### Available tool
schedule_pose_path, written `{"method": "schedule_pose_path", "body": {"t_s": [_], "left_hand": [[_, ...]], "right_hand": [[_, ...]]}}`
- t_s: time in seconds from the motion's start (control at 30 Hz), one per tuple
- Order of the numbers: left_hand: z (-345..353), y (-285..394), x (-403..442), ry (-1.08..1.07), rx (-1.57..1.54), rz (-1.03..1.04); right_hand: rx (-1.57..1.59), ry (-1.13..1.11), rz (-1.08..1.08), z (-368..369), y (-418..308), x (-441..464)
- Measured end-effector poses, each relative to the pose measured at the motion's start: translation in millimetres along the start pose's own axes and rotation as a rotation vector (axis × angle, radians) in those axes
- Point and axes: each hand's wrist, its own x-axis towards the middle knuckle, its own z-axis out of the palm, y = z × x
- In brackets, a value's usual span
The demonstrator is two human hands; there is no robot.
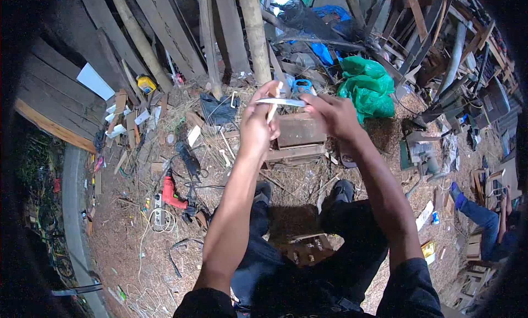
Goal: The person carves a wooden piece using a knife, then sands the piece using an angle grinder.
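My left hand (257, 122) is raised in front of me, its fingers closed on a small pale piece of wood (271, 113). My right hand (334, 115) grips a knife whose handle is hidden in the fingers. The knife's bright blade (281, 102) points left and lies across the wood, against or very near it. Beneath both hands, a wooden block (300, 132) rests on stacked boards (294, 154) on the ground.
A red power drill (172, 191) and a power strip (159, 212) with a white cord lie at left. A green plastic bag (366, 87) sits behind my right hand. Planks (165, 32) lean at the back. Another person's leg (478, 216) shows at far right. Wood scraps litter the ground.
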Motion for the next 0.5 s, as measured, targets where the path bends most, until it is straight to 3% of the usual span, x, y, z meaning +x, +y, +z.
{"method": "schedule_pose_path", "body": {"t_s": [0.23, 0.37, 0.5], "left_hand": [[-10.4, 0.8, 2.4, 0.062, -0.029, 0.028], [-7.8, -6.0, 3.6, 0.119, -0.01, 0.043], [-5.4, -6.5, 6.0, 0.108, -0.04, 0.068]], "right_hand": [[0.185, 0.202, 0.026, 14.7, -4.9, -0.2], [0.452, 0.126, 0.443, 12.6, -18.6, 4.7], [0.604, 0.175, 0.558, 20.7, -11.2, 3.6]]}}
